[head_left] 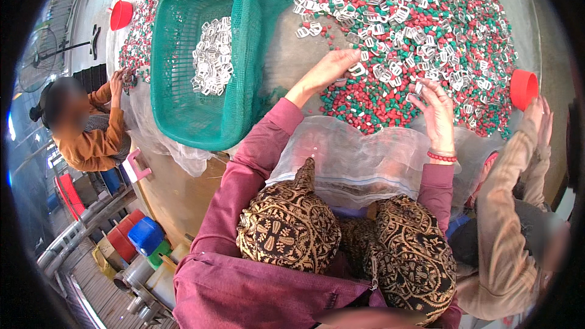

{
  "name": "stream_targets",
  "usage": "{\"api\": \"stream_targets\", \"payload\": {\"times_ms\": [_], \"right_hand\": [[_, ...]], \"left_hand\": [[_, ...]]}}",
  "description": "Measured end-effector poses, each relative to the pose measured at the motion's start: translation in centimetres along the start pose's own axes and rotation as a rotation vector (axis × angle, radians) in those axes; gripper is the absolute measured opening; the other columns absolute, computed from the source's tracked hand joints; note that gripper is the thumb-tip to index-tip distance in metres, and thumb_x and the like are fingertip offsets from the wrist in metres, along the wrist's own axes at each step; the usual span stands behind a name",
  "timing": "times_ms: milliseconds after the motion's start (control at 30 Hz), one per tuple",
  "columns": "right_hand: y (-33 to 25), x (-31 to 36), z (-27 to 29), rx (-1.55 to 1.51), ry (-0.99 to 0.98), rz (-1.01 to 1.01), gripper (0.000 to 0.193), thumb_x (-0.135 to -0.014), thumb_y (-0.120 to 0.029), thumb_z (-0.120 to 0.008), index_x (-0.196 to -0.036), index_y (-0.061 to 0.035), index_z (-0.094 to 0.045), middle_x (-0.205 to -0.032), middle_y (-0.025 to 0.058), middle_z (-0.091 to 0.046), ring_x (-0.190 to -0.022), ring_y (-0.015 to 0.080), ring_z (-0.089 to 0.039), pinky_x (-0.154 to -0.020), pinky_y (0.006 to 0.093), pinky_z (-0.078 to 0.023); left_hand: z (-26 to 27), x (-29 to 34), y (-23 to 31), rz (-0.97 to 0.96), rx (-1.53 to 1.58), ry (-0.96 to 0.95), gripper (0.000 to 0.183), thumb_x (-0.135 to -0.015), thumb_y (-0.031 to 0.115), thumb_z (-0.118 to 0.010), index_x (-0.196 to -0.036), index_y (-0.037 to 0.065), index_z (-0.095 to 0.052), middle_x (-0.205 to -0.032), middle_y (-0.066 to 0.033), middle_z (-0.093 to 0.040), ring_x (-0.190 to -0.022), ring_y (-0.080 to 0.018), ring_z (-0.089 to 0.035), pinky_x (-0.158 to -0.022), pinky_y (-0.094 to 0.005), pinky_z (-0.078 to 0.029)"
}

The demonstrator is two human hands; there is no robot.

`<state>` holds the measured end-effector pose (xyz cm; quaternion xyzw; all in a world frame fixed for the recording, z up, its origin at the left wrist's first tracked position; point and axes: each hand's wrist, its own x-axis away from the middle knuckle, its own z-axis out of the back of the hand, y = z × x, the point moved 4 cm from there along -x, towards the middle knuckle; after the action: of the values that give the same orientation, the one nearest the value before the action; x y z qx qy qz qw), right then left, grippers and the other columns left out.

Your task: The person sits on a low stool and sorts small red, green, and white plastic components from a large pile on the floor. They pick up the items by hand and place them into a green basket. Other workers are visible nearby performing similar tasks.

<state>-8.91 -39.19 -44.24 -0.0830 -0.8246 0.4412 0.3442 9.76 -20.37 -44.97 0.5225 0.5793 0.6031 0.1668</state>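
Observation:
A broad pile of red, green and white pebble-like pieces (pixel 367 108) is spread before me, with many white slotted buckles (pixel 396 13) mixed through it. My left hand (pixel 332 70) reaches over the pile's left side, thumb and fingers pinched at a white buckle (pixel 364 56). Another white buckle (pixel 357 70) lies just under those fingertips. Over the nearer middle of the pile, my right hand (pixel 436 102) has curled fingers, with a white buckle (pixel 418 89) between thumb and fingertips. Left of my left hand stands a green mesh-lined basket (pixel 247 55) containing a heap of white buckles (pixel 213 55).
A co-worker (pixel 91 122) handles pieces at the far left; another person's hands (pixel 536 116) are beside a red cup (pixel 524 88) at the right. A second red cup (pixel 121 15) sits at upper left. Translucent sheeting (pixel 359 158) hangs over the near table edge.

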Motion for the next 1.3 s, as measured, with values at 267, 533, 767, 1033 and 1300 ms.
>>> {"api": "stream_targets", "payload": {"times_ms": [267, 533, 767, 1033, 1300], "right_hand": [[-1.8, -0.4, -2.4, -0.131, -0.173, -0.062, 0.028, -0.08, -0.009, -0.057, -0.107, -0.0041, -0.05, -0.075, -0.0011, -0.043, -0.061, 0.0058, -0.04, -0.048, 0.0184, -0.031], [2.5, -5.1, -3.5, 1.528, -0.084, 0.381, 0.033, -0.081, -0.018, -0.059, -0.109, -0.0044, -0.05, -0.1, 0.0193, -0.053, -0.086, 0.037, -0.058, -0.069, 0.046, -0.047], [3.0, -3.8, 0.0, 0.661, 0.006, 0.019, 0.022, -0.084, -0.024, -0.061, -0.078, -0.0034, -0.057, -0.053, -0.0006, -0.043, -0.048, 0.0084, -0.038, -0.043, 0.0242, -0.031], [-0.7, 0.1, -0.3, -0.287, -0.189, -0.048, 0.018, -0.082, -0.017, -0.056, -0.072, -0.0017, -0.053, -0.073, 0.0059, -0.046, -0.057, 0.0102, -0.041, -0.034, 0.0171, -0.025], [-2.0, 0.4, -0.5, -0.704, -0.346, -0.093, 0.026, -0.083, -0.019, -0.054, -0.094, 0.0038, -0.052, -0.086, 0.0133, -0.043, -0.068, 0.016, -0.043, -0.03, 0.0153, -0.03]], "left_hand": [[-2.9, -4.2, -0.3, 0.049, -0.171, -0.165, 0.028, -0.084, 0.022, -0.062, -0.099, 0.0, -0.053, -0.074, -0.009, -0.056, -0.061, -0.0142, -0.056, -0.042, -0.0234, -0.042], [-3.7, -4.0, -3.0, -0.415, -1.048, 0.164, 0.025, -0.077, 0.025, -0.065, -0.08, 0.0, -0.06, -0.081, -0.0164, -0.057, -0.076, -0.0338, -0.06, -0.062, -0.0419, -0.047], [-0.7, 0.8, 1.2, 0.063, 0.431, -0.2, 0.038, -0.093, 0.039, -0.043, -0.087, 0.003, -0.053, -0.067, -0.0041, -0.05, -0.05, -0.0093, -0.045, -0.034, -0.0198, -0.033], [-4.0, -1.1, 3.0, 0.015, 0.43, -0.285, 0.03, -0.087, 0.026, -0.054, -0.097, -0.002, -0.06, -0.088, -0.0149, -0.061, -0.067, -0.0117, -0.059, -0.038, -0.0203, -0.043], [-7.3, -6.1, -3.5, -0.428, -1.183, -0.087, 0.026, -0.072, 0.018, -0.068, -0.084, -0.002, -0.056, -0.085, -0.0176, -0.054, -0.078, -0.0357, -0.06, -0.067, -0.0444, -0.049]]}}
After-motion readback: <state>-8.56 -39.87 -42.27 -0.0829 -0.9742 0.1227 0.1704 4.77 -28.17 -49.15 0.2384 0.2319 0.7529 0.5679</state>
